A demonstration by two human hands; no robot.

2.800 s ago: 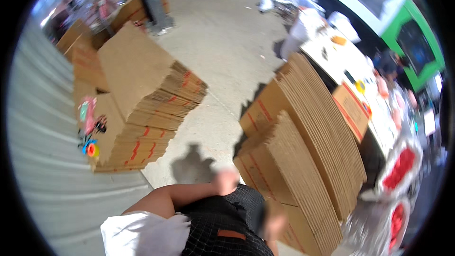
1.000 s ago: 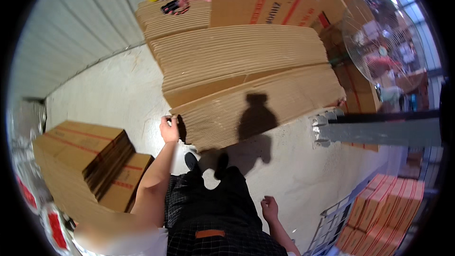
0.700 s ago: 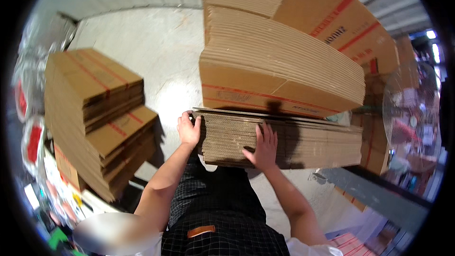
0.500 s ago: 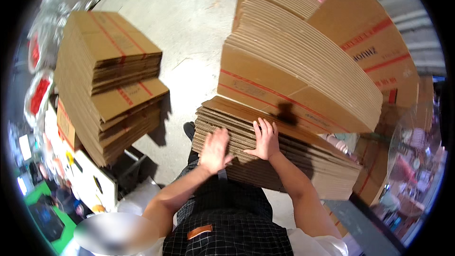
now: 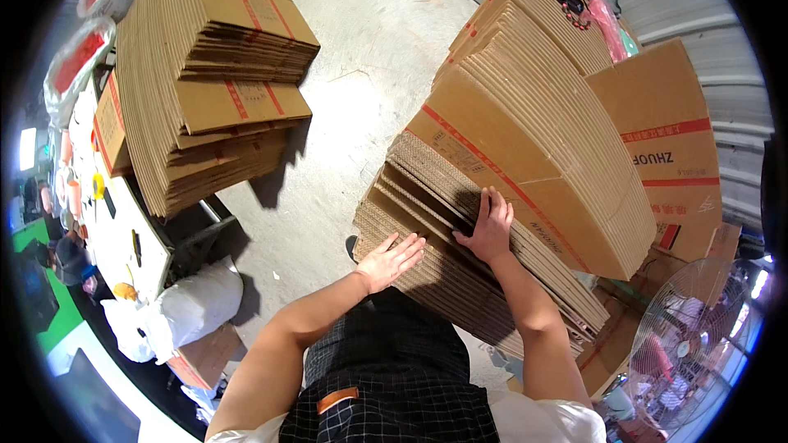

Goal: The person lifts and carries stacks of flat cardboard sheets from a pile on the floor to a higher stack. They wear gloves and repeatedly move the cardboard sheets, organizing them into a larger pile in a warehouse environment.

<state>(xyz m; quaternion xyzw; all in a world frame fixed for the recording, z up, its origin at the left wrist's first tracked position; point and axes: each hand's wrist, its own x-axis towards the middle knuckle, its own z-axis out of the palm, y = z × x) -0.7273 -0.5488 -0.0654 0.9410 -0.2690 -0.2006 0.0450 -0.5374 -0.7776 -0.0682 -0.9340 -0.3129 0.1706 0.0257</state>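
A row of flattened cardboard boxes (image 5: 443,295) stands on edge in front of my body, its corrugated edges facing up. Dark gaps part the sheets in the middle of the row. My left hand (image 5: 392,264) lies on the near sheets, fingers stretched out flat. Across the gaps, my right hand (image 5: 490,228) rests on the edges of the far sheets with its thumb spread from the fingers. These far sheets lean by a larger stack of flattened boxes (image 5: 533,148) with red stripes. Neither hand is wrapped round a sheet.
Another tall stack of folded cartons (image 5: 246,8) stands at the left, beside a white table (image 5: 123,238) with tape and small tools. A white sack (image 5: 197,303) sits below it. At the lower right is a wire-caged fan (image 5: 681,344). Corrugated metal wall (image 5: 665,0) runs behind.
Gaps have opened between the sheets in the near row. My right hand has shifted right, onto the far sheets; my left hand still rests on the near ones. The whole view has turned.
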